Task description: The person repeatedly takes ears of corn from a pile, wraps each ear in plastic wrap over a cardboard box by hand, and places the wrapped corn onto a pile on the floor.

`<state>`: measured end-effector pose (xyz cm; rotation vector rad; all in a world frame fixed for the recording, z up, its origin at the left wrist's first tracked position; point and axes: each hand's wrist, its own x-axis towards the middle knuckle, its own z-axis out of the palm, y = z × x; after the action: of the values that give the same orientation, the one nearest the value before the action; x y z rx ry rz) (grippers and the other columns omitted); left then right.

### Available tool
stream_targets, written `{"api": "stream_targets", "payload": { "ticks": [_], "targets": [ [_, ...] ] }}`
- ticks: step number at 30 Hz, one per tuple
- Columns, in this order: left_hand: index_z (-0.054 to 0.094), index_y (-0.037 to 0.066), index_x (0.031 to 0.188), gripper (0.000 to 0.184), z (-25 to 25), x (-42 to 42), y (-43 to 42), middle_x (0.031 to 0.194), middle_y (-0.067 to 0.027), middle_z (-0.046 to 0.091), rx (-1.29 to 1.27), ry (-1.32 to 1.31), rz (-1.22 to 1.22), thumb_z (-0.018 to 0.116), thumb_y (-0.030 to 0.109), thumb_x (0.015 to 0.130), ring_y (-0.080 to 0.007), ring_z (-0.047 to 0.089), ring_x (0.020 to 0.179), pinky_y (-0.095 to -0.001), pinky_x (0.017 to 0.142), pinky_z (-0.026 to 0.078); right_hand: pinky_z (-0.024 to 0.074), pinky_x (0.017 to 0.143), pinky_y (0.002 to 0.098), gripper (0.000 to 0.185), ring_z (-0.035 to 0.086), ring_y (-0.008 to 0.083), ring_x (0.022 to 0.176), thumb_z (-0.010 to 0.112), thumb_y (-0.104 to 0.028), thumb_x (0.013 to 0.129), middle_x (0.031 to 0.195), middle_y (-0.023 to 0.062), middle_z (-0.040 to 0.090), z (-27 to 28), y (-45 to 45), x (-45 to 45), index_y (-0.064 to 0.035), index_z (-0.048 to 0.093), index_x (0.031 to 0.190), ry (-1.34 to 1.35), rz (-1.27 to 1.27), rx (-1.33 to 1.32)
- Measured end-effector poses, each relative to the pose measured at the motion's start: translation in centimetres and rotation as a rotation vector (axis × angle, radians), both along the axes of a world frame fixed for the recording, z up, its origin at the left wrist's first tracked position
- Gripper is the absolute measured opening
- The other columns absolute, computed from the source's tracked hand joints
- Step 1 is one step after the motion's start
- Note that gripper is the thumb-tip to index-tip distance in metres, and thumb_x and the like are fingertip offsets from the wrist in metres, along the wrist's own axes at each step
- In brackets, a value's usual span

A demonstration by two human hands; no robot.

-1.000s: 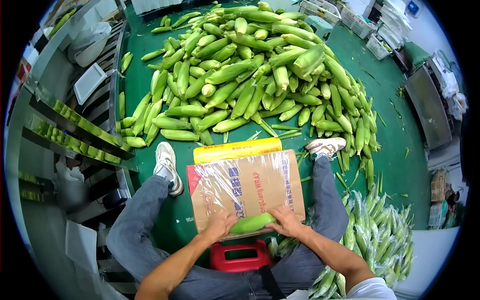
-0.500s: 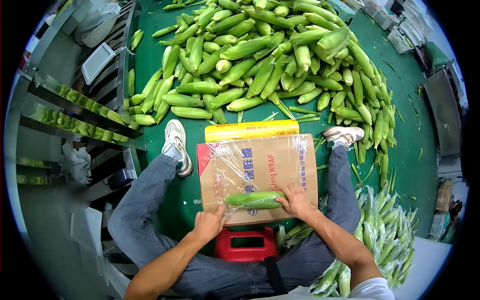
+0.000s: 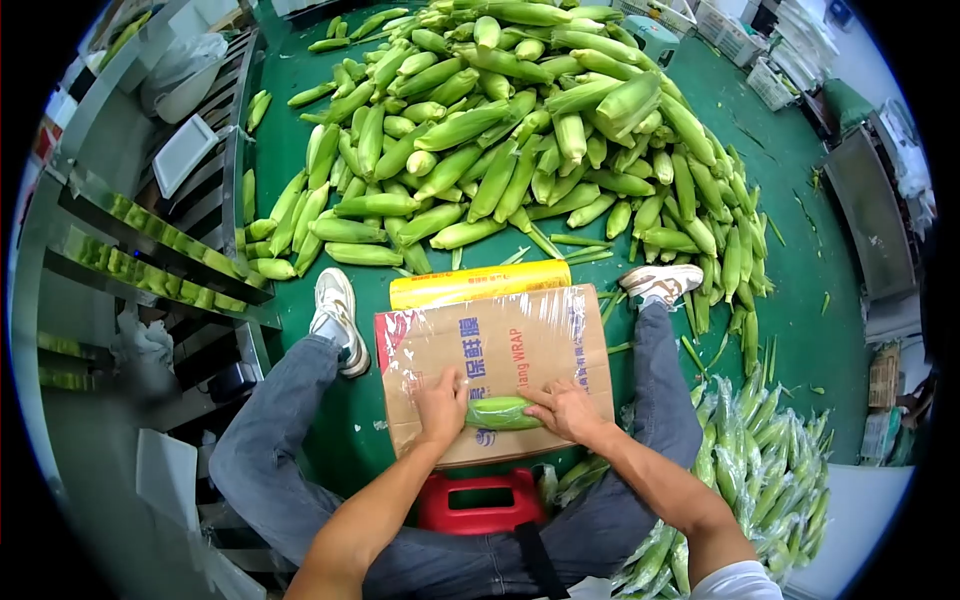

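Observation:
A green ear of corn (image 3: 503,413) in its husk, with clear film around it, lies crosswise on a brown cardboard box (image 3: 420,350) between my legs. My left hand (image 3: 440,407) is closed at the corn's left end, its fingertips hard to make out. At the other end, my right hand (image 3: 565,411) grips the corn with thumb and fingers. Behind the box's far edge lies a yellow roll of cling film (image 3: 480,284), and a clear sheet from it stretches over the box top.
A large heap of unwrapped corn (image 3: 490,150) covers the green floor ahead. Film-wrapped ears (image 3: 755,475) are piled at my right. A red plastic stool (image 3: 480,503) is between my thighs. Metal racking (image 3: 160,250) stands at the left.
My left hand has moved forward and in to the corn's left end. The corn now looks more closely wrapped. The whole view has shifted slightly.

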<state>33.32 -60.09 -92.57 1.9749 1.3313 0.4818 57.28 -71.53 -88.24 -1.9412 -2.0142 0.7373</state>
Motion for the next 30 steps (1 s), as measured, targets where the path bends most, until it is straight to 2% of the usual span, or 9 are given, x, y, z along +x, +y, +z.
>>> {"api": "stream_targets", "payload": {
  "ticks": [5,12,15,17,19,22,26,27,30],
  "targets": [
    [0.06,0.002,0.117,0.054,4.3,-2.6,-3.0,0.116,-0.0213,0.059,0.242,0.003,-0.337,0.08,0.037,0.081,-0.0414,0.054,0.108,-0.048,0.091,0.045,0.05,0.077,0.0496,0.025,0.066,0.0352,0.084,0.058,-0.03,0.101,0.088,0.0159,0.068,-1.4,0.4,-2.0,-0.0093,0.065,0.112,-0.065,-0.21,0.126],
    [0.06,0.0,0.121,0.054,4.8,-5.5,-7.7,0.112,-0.0229,0.058,-0.002,0.145,-0.546,0.075,0.038,0.086,-0.0421,0.053,0.106,-0.0524,0.094,0.044,0.0542,0.065,0.0518,0.018,0.07,0.038,0.072,0.06,-0.026,0.099,0.08,0.0202,0.068,-0.6,-5.1,-4.3,-0.0089,0.066,0.095,-0.183,-0.189,-0.097],
    [0.06,0.001,0.128,0.056,4.8,-4.2,-5.4,0.125,-0.0254,0.058,0.334,0.367,-0.494,0.069,0.042,0.092,-0.0429,0.052,0.121,-0.0549,0.103,0.039,0.0525,0.073,0.0491,0.016,0.066,0.0356,0.083,0.063,-0.024,0.095,0.087,0.0187,0.065,-0.8,-1.4,-2.9,-0.008,0.066,0.096,-0.312,-0.097,0.117],
    [0.061,0.004,0.129,0.053,1.9,-0.5,-1.2,0.132,-0.0267,0.055,0.455,0.519,-0.068,0.065,0.043,0.094,-0.0439,0.047,0.13,-0.0586,0.108,0.035,0.0486,0.082,0.0461,0.018,0.061,0.0327,0.094,0.065,-0.024,0.091,0.095,0.0167,0.063,-0.9,5.9,-0.7,-0.0071,0.065,0.097,-0.418,-0.113,0.28],
    [0.063,0.008,0.128,0.046,4.0,3.3,4.8,0.13,-0.0247,0.056,0.37,0.337,0.084,0.064,0.039,0.095,-0.0419,0.05,0.125,-0.0552,0.106,0.037,0.0479,0.085,0.0448,0.02,0.062,0.0321,0.096,0.066,-0.025,0.09,0.097,0.0158,0.065,-1.7,12.5,1.3,-0.0069,0.066,0.098,-0.352,-0.154,0.366],
    [0.059,0.003,0.128,0.05,7.3,5.8,6.3,0.122,-0.024,0.057,0.134,0.098,-0.408,0.072,0.028,0.086,-0.0404,0.051,0.118,-0.0505,0.102,0.04,0.0522,0.078,0.0484,0.021,0.067,0.0374,0.086,0.064,-0.026,0.093,0.088,0.0173,0.069,-0.8,16.4,2.2,-0.0062,0.068,0.093,-0.114,-0.097,0.294],
    [0.062,-0.002,0.113,0.042,2.4,7.4,6.7,0.112,-0.0219,0.061,0.427,0.083,-0.387,0.077,0.019,0.079,-0.0384,0.058,0.103,-0.0479,0.09,0.047,0.0549,0.073,0.05,0.031,0.07,0.0404,0.076,0.058,-0.032,0.097,0.081,0.0176,0.072,1.5,16.0,1.3,-0.005,0.071,0.091,-0.055,-0.01,0.13],
    [0.062,-0.003,0.111,0.043,1.9,7.3,6.2,0.111,-0.0221,0.062,0.359,0.06,-0.415,0.078,0.018,0.077,-0.0393,0.059,0.101,-0.0485,0.088,0.048,0.0545,0.079,0.0479,0.036,0.071,0.0359,0.09,0.054,-0.037,0.1,0.096,0.0158,0.074,2.7,15.4,0.8,-0.0055,0.071,0.103,-0.103,0.018,-0.043],
    [0.062,-0.002,0.111,0.047,3.6,5.6,3.6,0.109,-0.0242,0.063,0.042,0.201,-0.572,0.08,0.02,0.074,-0.0448,0.061,0.102,-0.0513,0.087,0.051,0.0514,0.087,0.0487,0.038,0.067,0.029,0.111,0.051,-0.038,0.101,0.119,0.0132,0.07,1.5,12.7,-0.2,-0.0055,0.068,0.112,-0.251,0.086,0.248]
  ]
}}
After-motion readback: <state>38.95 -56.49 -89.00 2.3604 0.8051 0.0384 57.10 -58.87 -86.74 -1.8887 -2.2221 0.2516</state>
